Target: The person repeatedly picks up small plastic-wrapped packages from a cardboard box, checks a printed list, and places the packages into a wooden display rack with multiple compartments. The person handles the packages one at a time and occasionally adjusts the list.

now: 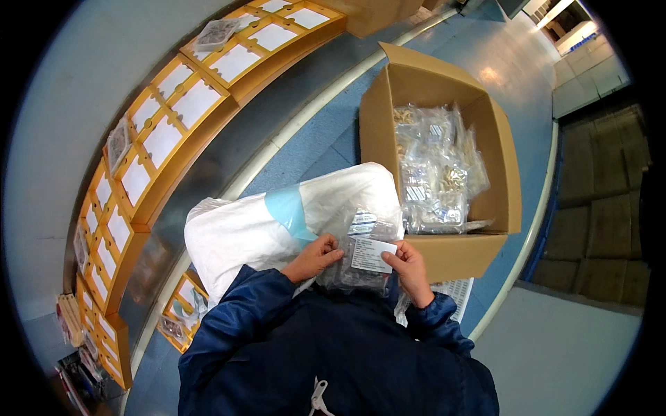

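Note:
A clear plastic bag [340, 279] with a printed label strip near its top lies before my body; its contents are dark and hard to make out. My left hand [313, 259] pinches the bag's left edge. Between the thumb and fingers of my right hand [412, 272] is a white printed card [372, 255], held flat over the front of the bag. Whether the card is stuck to the bag I cannot tell. Beneath and beyond the hands rests a white wrapped bundle [232, 239] with a light blue band [286, 213].
An open cardboard box [512, 173] at the right holds several clear labelled bags [438, 163]. Yellow trays [118, 277] lined with white sheets curve along the left, some bearing clear plastic boxes [215, 35]. Printed paper [458, 295] lies by my right sleeve. Stacked cartons [603, 215] stand far right.

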Tool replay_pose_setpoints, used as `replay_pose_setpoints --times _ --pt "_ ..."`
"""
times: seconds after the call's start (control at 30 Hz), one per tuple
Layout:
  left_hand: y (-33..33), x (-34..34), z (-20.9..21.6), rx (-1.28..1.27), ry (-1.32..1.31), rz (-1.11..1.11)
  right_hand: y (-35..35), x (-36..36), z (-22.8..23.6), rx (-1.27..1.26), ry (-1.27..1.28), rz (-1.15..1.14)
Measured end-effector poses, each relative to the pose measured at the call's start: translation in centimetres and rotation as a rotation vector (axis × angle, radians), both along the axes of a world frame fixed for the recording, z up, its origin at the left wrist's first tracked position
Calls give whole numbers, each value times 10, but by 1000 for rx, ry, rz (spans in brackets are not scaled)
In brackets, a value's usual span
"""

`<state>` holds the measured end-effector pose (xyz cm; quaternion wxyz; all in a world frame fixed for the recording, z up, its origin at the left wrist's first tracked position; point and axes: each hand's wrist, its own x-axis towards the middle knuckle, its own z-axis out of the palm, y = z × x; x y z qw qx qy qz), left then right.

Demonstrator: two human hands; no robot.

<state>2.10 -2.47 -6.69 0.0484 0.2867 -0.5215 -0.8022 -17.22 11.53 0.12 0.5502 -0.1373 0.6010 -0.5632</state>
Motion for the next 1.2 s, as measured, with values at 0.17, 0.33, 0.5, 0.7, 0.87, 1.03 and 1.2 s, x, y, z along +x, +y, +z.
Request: replay_pose_setpoints --times 0.17,0.33,0.5,0.7,0.87,1.03,1.2 --pt "2 -1 1 -1 20 32 1 -1 -7 -10 27 24" --pt "1 -1 1 -15 20 35 0 0 -11 -1 97 26" --pt "1 -1 7 -97 -20 4 -3 10 -8 78 193 5" --pt "1 1 7 -149 -17 -24 -6 10 4 120 849 193" --pt "1 -1 16 -149 -20 -44 8 -22 -7 130 927 121" --pt "3 -5 10 -158 4 -39 2 -22 16 -171 335 43" --pt "0 -4 9 -296 7 -23 -33 8 19 -142 -322 269"
